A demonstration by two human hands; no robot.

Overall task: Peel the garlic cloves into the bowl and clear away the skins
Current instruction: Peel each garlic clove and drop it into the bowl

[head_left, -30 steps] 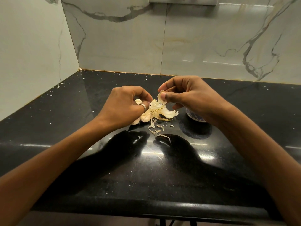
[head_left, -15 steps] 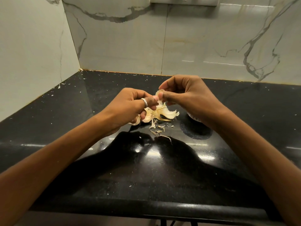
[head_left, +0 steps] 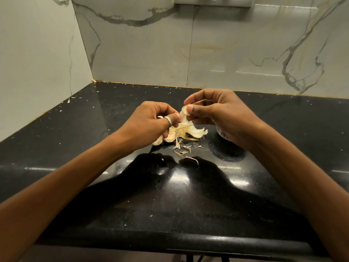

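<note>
Left hand now on clove

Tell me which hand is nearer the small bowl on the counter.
Right. The right hand is directly in front of the bowl, hiding most of it; the left hand is beyond the garlic skins, further left.

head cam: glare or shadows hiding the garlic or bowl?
Head view: glare patches on the black countertop sit among the hand shadows, nearer than the garlic skins, which look sharp; the garlic clove pinched by left hand and right hand is evenly lit; the bowl is mostly hidden behind that hand, not washed out.
</note>
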